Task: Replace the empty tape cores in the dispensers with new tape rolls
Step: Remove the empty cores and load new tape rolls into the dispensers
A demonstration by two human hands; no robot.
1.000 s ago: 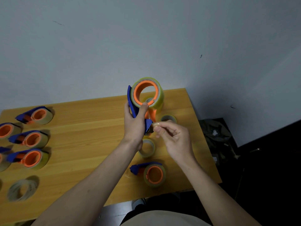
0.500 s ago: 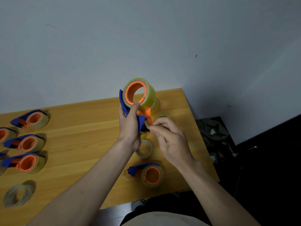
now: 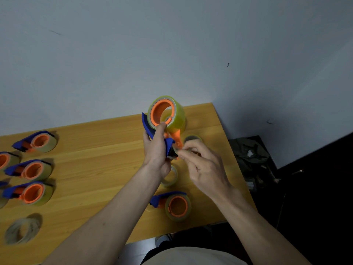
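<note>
My left hand [image 3: 157, 150] grips a blue and orange tape dispenser [image 3: 150, 125] upright above the wooden table [image 3: 95, 165], thumb on the orange hub. A full yellowish tape roll [image 3: 176, 115] sits on that hub. My right hand [image 3: 204, 167] pinches at the dispenser's lower cutter end, fingertips together on what looks like the tape's loose end. Another loaded dispenser [image 3: 175, 205] lies near the table's front edge. A loose tape roll [image 3: 171, 177] lies partly hidden under my left wrist, and one more roll [image 3: 192, 138] lies behind my right hand.
Several loaded blue and orange dispensers [image 3: 32, 170] lie in a column at the left. An empty tape core [image 3: 22, 229] lies at the front left. The table's right edge drops to a dark floor with a bag [image 3: 250, 155]. A white wall stands behind.
The dispenser in my left hand has tilted slightly and shifted left. My right hand's fingers have moved closer in on the cutter end.
</note>
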